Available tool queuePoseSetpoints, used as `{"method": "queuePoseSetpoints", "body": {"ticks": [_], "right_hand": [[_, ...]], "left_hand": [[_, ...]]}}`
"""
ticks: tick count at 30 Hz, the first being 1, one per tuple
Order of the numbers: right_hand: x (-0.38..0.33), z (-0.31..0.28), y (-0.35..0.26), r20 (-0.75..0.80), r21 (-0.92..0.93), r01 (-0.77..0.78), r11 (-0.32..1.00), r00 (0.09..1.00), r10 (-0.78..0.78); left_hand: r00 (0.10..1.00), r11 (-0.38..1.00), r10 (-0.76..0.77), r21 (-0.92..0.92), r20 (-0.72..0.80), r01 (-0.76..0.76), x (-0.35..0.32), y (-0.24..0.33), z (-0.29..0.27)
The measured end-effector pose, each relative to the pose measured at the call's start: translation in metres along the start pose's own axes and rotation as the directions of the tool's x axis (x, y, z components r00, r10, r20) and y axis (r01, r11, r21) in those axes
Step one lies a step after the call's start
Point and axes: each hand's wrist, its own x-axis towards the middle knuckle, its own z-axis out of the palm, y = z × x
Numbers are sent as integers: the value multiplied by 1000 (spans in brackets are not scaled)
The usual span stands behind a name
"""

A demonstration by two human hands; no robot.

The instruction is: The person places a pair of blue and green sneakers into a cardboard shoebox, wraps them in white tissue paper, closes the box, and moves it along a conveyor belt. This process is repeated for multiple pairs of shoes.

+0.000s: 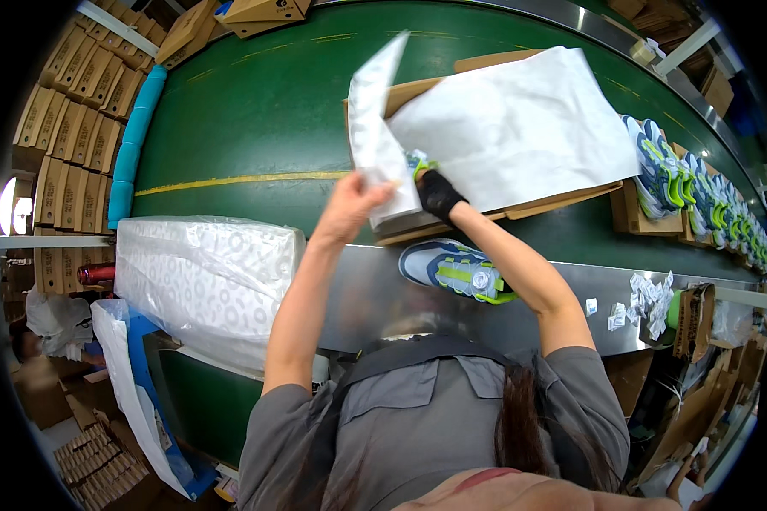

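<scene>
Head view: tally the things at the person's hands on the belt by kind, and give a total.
Open cardboard box: 1
White wrapping paper sheets: 2
Shoe going into the box: 1
Shoe on the metal ledge: 1
Total: 5

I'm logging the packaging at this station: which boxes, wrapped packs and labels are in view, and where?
Open cardboard shoebox: on the green belt, brown, lined with white tissue paper.
Wrapped paper stack: left, white, in clear film.
Flat brown cartons: far left, stacked in rows.
Small white tags: right ledge, loose pile.
</scene>
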Motion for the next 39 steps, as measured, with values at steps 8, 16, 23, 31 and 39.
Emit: {"method": "queuePoseSetpoints", "body": {"ticks": [8,16,23,31,39], "right_hand": [[-118,-90,77,-574,-606,-123,786,752,-325],[-240,-87,125,-761,-33,-202,979,640,107],[-247,-14,117,15,703,-383,599,850,526],[-198,-66,38,261,870,-334,363,936,235],[-120,-60,57,-46,988,-68,137,722,690]], "left_hand": [[819,331,572,900,47,-283,60,-51,-5],[990,-178,109,981,92,-71,96,-91,10],[943,686,-38,695,330,-215,11,-45,47],[977,849,32,509,212,-138,-49,-63,49],[964,852,-143,-523,-224,5,80,-40,16]]}}
